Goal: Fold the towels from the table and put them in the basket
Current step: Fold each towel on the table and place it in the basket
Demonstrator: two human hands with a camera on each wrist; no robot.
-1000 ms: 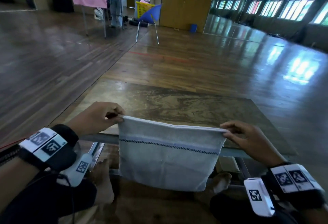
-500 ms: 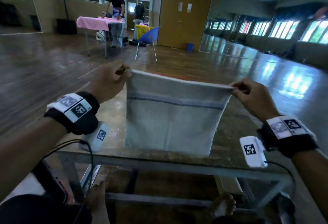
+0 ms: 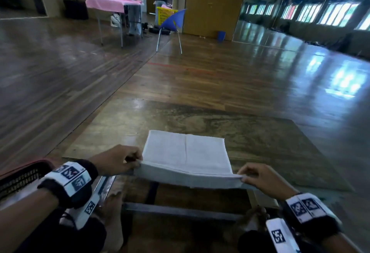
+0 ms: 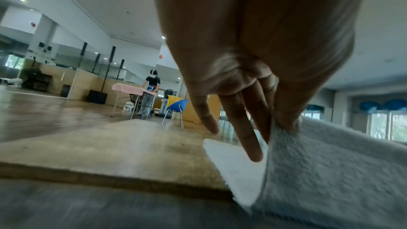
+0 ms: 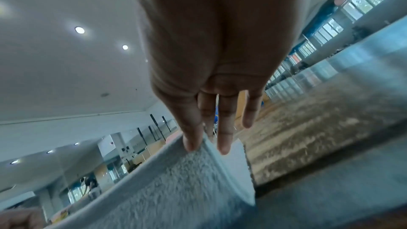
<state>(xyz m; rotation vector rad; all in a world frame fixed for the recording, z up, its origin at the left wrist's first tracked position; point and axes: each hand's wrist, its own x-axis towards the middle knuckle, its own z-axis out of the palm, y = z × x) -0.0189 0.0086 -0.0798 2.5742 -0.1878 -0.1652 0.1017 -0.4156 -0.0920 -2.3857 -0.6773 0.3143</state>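
A pale grey towel (image 3: 186,154) lies spread across the near part of the brown table (image 3: 260,132), its near edge lifted a little above the table's front edge. My left hand (image 3: 118,159) pinches the near left corner between thumb and fingers; in the left wrist view the towel (image 4: 330,171) hangs from my left hand (image 4: 277,128). My right hand (image 3: 258,176) pinches the near right corner, seen in the right wrist view as the towel (image 5: 176,180) caught under the thumb of my right hand (image 5: 198,144). A dark mesh basket (image 3: 18,178) with a reddish rim sits at the lower left.
The table's metal frame (image 3: 180,211) and my bare feet show below the near edge. Far off on the wooden floor stand a blue chair (image 3: 172,22), a yellow basket (image 3: 166,15), a pink-covered table (image 3: 108,4) and two people.
The towel hung upright from both hands, was raised high half a second ago, and now lies laid out flat over the table. Both hands came down and toward me, still pinching its corners.
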